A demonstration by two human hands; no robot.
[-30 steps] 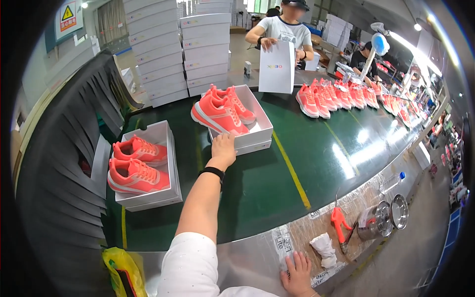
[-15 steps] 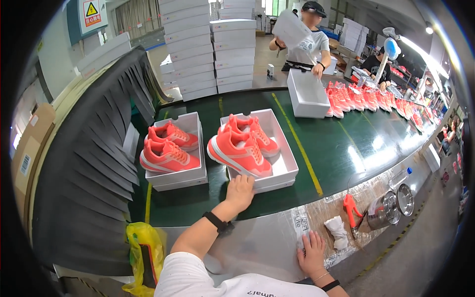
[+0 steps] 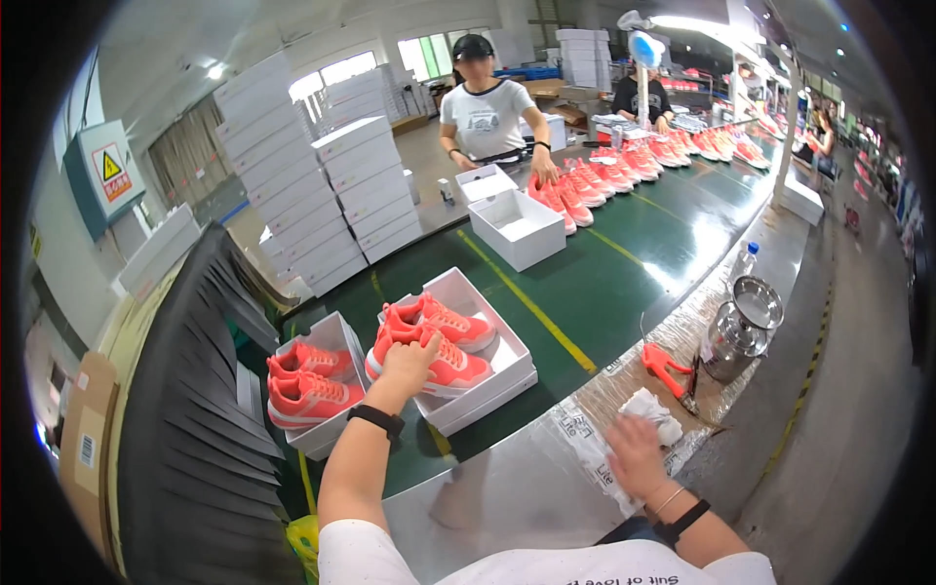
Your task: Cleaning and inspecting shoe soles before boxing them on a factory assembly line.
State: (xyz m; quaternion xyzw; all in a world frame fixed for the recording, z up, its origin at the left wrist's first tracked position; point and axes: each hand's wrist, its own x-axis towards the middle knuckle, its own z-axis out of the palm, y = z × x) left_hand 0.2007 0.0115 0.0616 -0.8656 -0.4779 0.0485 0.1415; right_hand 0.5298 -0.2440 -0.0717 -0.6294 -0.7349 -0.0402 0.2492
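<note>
My left hand (image 3: 409, 363) lies on the near coral sneaker (image 3: 458, 369), its fingers curled over the upper by the laces. The second coral sneaker (image 3: 460, 322) of that pair is just behind. Both sit tilted in a white shoebox (image 3: 502, 346), against its left side. My right hand (image 3: 639, 456) hovers or rests at the bench edge, slightly blurred, fingers apart and holding nothing. Its fingertips reach a crumpled white cloth (image 3: 655, 413); whether they touch it I cannot tell. To the left, another white shoebox (image 3: 341, 336) holds another pair of coral sneakers (image 3: 314, 398).
Across the green conveyor (image 3: 546, 331), a co-worker (image 3: 492, 122) touches a sneaker beside an open white shoebox (image 3: 517, 229). Coral sneakers (image 3: 624, 166) line the far side. A red air gun (image 3: 666, 369), metal pot (image 3: 736, 336) and bottle (image 3: 745, 261) stand right. Dark strip curtain (image 3: 195, 390) borders the left.
My left hand has gone from the shoebox's front edge onto the near sneaker. My right hand has shifted toward the cloth. The co-worker's box now sits on the conveyor. The view has turned right.
</note>
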